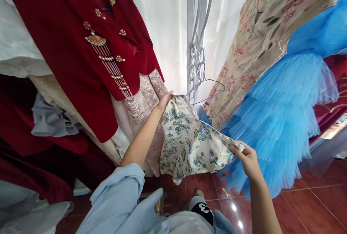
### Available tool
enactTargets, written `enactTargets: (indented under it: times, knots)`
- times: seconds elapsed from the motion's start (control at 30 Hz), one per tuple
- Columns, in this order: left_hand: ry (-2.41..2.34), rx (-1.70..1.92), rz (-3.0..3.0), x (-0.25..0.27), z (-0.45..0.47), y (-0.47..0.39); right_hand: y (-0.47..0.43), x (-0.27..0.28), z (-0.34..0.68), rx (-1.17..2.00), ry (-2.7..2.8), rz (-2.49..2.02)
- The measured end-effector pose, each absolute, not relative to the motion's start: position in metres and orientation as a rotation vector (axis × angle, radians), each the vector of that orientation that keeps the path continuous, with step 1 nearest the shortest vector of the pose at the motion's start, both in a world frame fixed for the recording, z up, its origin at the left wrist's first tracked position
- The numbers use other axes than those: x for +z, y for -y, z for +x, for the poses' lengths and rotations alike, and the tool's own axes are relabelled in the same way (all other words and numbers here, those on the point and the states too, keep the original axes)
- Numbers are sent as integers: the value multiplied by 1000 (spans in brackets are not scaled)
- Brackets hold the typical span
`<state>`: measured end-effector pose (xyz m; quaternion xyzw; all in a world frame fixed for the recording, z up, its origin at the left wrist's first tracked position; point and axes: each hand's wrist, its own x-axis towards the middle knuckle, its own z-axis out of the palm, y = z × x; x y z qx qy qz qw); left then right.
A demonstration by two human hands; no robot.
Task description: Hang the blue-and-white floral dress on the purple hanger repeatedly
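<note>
Stretched between my two hands is a small white dress with blue and green flowers. My left hand is closed on its upper edge. At the lower right corner, my right hand pinches the hem between thumb and fingers. The dress hangs in the air above the floor, its lower edge loose. Just behind its top, a thin purple wire hanger hangs from a white scrolled metal stand, with nothing on it.
On the left hang a dark red jacket with beaded brooches and a pale pink lace garment. To the right are a beige floral dress and a ruffled blue tulle dress. Red tiles cover the floor; white curtains hang behind.
</note>
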<state>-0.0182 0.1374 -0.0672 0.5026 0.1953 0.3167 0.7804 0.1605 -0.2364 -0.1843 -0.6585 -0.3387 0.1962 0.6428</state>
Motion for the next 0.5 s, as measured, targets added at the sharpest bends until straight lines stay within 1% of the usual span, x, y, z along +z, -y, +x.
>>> enactTargets:
  times: [0.1, 0.27, 0.37, 0.5]
  knots:
    - [-345, 559, 1229, -69, 2, -136, 226, -191, 184, 401, 748, -1500]
    - [-319, 507, 1328, -63, -2, -138, 197, -189, 257, 335, 743, -1520]
    - [-365, 481, 1340, -53, -12, -150, 161, -171, 308, 269, 827, -1527]
    - [-506, 492, 1271, -47, -19, -170, 91, -127, 370, 146, 916, -1518]
